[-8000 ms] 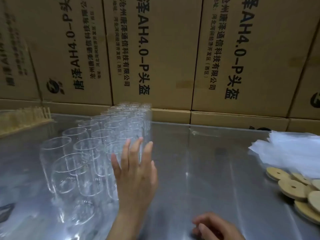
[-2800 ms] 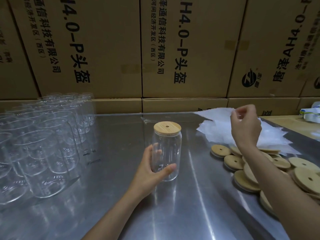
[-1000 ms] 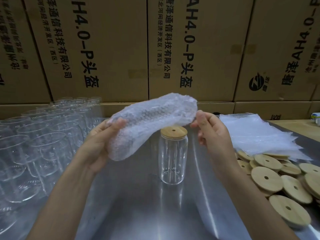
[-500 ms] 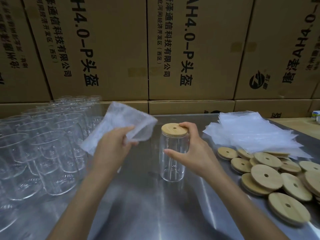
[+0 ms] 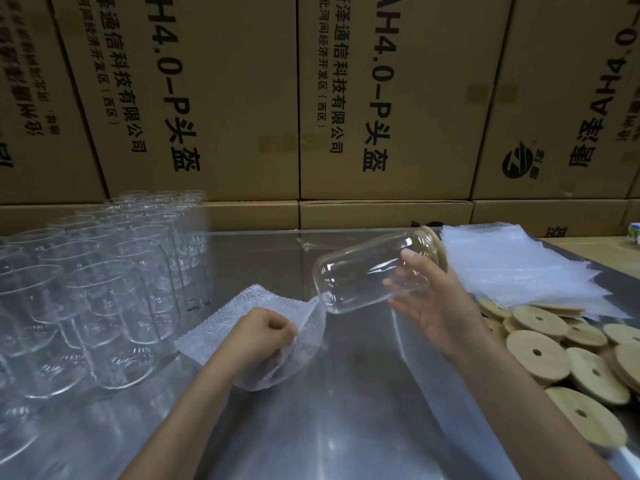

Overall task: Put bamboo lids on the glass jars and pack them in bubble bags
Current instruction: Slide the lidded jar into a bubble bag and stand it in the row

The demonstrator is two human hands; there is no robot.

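Bagging of one lidded jar, at the point of insertion.

Near the centre of the frame a glass jar [image 5: 372, 270] is held tipped on its side above the bench [image 5: 363, 393] by the right hand [image 5: 427, 299], fingers curled round its upper body; its bamboo lid [image 5: 437, 249] is on and points to the upper right, its base to the lower left. The base is brought almost to the mouth of a bubble bag [image 5: 263, 329], which lies on the bench and is pinched at its edge by the closed left hand [image 5: 265, 336]. The lidding step is judged done for this jar. Next, the bag mouth would have to be held open and the jar slid in base first. Unlidded jars [image 5: 93, 285] are massed at the left; spare lids [image 5: 568, 358] and bags [image 5: 512, 268] lie at the right.
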